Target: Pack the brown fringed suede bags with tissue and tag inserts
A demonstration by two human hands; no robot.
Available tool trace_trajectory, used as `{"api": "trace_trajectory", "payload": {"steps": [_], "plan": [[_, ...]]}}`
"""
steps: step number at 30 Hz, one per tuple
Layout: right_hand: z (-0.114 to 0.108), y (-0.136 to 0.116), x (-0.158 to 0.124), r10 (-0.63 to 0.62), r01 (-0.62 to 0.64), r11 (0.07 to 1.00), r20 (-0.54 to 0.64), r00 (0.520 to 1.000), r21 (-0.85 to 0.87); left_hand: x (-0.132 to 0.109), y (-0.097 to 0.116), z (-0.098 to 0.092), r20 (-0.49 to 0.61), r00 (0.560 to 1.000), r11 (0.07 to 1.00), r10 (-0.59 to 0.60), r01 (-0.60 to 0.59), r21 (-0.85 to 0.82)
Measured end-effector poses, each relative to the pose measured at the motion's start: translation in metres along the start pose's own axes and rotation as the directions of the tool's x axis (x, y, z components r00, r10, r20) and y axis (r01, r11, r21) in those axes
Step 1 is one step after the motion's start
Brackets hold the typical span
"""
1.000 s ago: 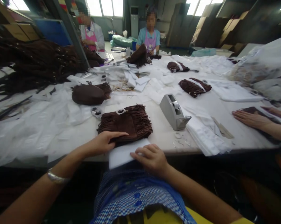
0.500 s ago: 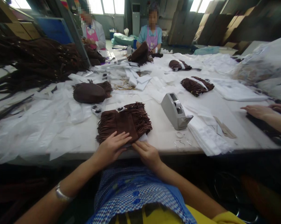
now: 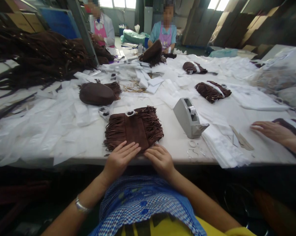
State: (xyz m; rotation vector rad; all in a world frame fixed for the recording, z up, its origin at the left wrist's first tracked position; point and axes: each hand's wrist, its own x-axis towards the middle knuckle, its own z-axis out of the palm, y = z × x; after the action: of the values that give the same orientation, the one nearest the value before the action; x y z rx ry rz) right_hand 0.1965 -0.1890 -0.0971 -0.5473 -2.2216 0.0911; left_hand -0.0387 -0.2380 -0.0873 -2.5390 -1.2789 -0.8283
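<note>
A dark brown fringed suede bag (image 3: 136, 131) lies flat at the table's near edge, its strap fringes spread to both sides. A white wrapped ring or fitting (image 3: 130, 113) sits at its far edge. My left hand (image 3: 122, 157) rests on the bag's near edge with the fingers stretched out flat; its thumb is hidden. Beside it, my right hand (image 3: 161, 159) lies at the near right corner, fingers extended and slightly bent, touching the edge. A sliver of white shows by the right fingertips.
A grey tape dispenser (image 3: 189, 119) stands right of the bag, near white paper strips (image 3: 221, 147). A rounded brown bag (image 3: 97, 93) sits at the left among white sheets (image 3: 52, 121). Banded brown bags (image 3: 212, 90) lie farther back. Another person's hand (image 3: 273, 131) is at the right.
My left hand has drawn back slightly toward the near edge. My right hand's fingers have moved from low at the edge to lying over it. The view has shifted a little left.
</note>
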Motion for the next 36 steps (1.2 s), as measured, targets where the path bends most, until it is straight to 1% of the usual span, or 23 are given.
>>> {"api": "trace_trajectory", "payload": {"steps": [2, 4, 6, 8, 10, 12, 14, 16, 17, 18, 19, 20, 21, 22, 23, 24, 25, 26, 28, 29, 32, 36], "plan": [[-0.007, 0.002, -0.001, -0.025, 0.025, 1.000, 0.019, 1.000, -0.002, -0.004, 0.006, 0.004, -0.026, 0.999, 0.999, -0.026, 0.026, 0.023], [-0.013, 0.009, 0.001, -0.033, 0.037, 0.997, 0.065, 0.997, -0.063, -0.005, 0.007, 0.006, -0.041, 0.999, 0.999, -0.021, 0.023, 0.045], [-0.014, 0.018, 0.005, -0.027, 0.041, 0.993, 0.124, 0.992, -0.110, -0.003, 0.002, 0.005, -0.038, 0.999, 0.998, 0.008, -0.005, 0.065], [-0.009, 0.025, 0.008, -0.005, 0.025, 0.992, 0.153, 0.988, -0.124, 0.000, -0.005, 0.003, -0.025, 0.999, 0.996, 0.040, -0.038, 0.078], [-0.001, 0.025, 0.011, 0.025, -0.006, 0.991, 0.135, 0.991, -0.136, 0.003, -0.008, 0.003, -0.015, 0.999, 0.995, 0.051, -0.049, 0.090], [0.004, 0.021, 0.013, 0.051, -0.035, 0.988, 0.105, 0.993, -0.149, 0.005, -0.007, 0.005, -0.014, 0.999, 0.993, 0.034, -0.032, 0.112], [0.000, 0.017, 0.018, 0.054, -0.040, 0.992, 0.115, 0.992, -0.121, 0.005, -0.002, 0.009, -0.029, 1.000, 0.990, 0.004, 0.000, 0.138], [-0.018, 0.021, 0.025, 0.051, -0.043, 0.997, 0.121, 0.991, -0.066, 0.003, 0.002, 0.014, -0.058, 0.998, 0.988, -0.022, 0.031, 0.150], [-0.032, 0.027, 0.028, 0.067, -0.062, 0.996, 0.097, 0.993, -0.056, 0.002, 0.004, 0.016, -0.074, 0.997, 0.988, -0.032, 0.043, 0.148], [-0.051, 0.037, 0.031, 0.105, -0.102, 0.993, 0.049, 0.993, -0.064, 0.001, 0.004, 0.017, -0.084, 0.996, 0.989, -0.038, 0.049, 0.141], [-0.071, 0.049, 0.032, 0.171, -0.172, 0.979, -0.024, 0.985, -0.108, 0.000, 0.004, 0.018, -0.091, 0.995, 0.990, -0.039, 0.051, 0.131], [-0.094, 0.065, 0.031, 0.250, -0.269, 0.949, -0.131, 0.959, -0.164, -0.001, 0.003, 0.019, -0.095, 0.995, 0.991, -0.040, 0.051, 0.120], [-0.116, 0.083, 0.027, 0.339, -0.383, 0.900, -0.219, 0.915, -0.208, -0.002, 0.002, 0.020, -0.098, 0.994, 0.993, -0.038, 0.049, 0.109], [-0.138, 0.103, 0.022, 0.429, -0.500, 0.830, -0.291, 0.855, -0.246, -0.002, 0.001, 0.021, -0.098, 0.994, 0.994, -0.037, 0.047, 0.097], [-0.157, 0.122, 0.014, 0.515, -0.606, 0.741, -0.335, 0.789, -0.288, -0.003, 0.000, 0.021, -0.102, 0.994, 0.995, -0.038, 0.047, 0.087], [-0.173, 0.141, 0.005, 0.615, -0.699, 0.630, -0.333, 0.715, -0.337, -0.003, -0.001, 0.022, -0.110, 0.993, 0.996, -0.044, 0.053, 0.078], [-0.185, 0.158, -0.004, 0.730, -0.773, 0.502, -0.289, 0.619, -0.387, -0.003, -0.001, 0.023, -0.120, 0.991, 0.996, -0.053, 0.062, 0.070], [-0.193, 0.172, -0.014, 0.821, -0.804, 0.413, -0.208, 0.532, -0.428, -0.003, -0.001, 0.024, -0.129, 0.990, 0.996, -0.060, 0.068, 0.063], [-0.199, 0.192, -0.031, 0.893, -0.820, 0.349, -0.105, 0.438, -0.454, -0.003, -0.001, 0.025, -0.140, 0.988, 0.996, -0.070, 0.078, 0.051], [-0.199, 0.198, -0.038, 0.907, -0.822, 0.344, -0.067, 0.417, -0.454, -0.002, -0.001, 0.026, -0.138, 0.988, 0.996, -0.072, 0.079, 0.045], [-0.192, 0.206, -0.048, 0.922, -0.832, 0.341, -0.016, 0.386, -0.438, -0.002, -0.002, 0.025, -0.120, 0.990, 0.997, -0.075, 0.079, 0.027], [-0.192, 0.206, -0.044, 0.928, -0.844, 0.339, 0.002, 0.372, -0.416, -0.001, -0.003, 0.024, -0.115, 0.991, 0.997, -0.074, 0.078, 0.026]]}}
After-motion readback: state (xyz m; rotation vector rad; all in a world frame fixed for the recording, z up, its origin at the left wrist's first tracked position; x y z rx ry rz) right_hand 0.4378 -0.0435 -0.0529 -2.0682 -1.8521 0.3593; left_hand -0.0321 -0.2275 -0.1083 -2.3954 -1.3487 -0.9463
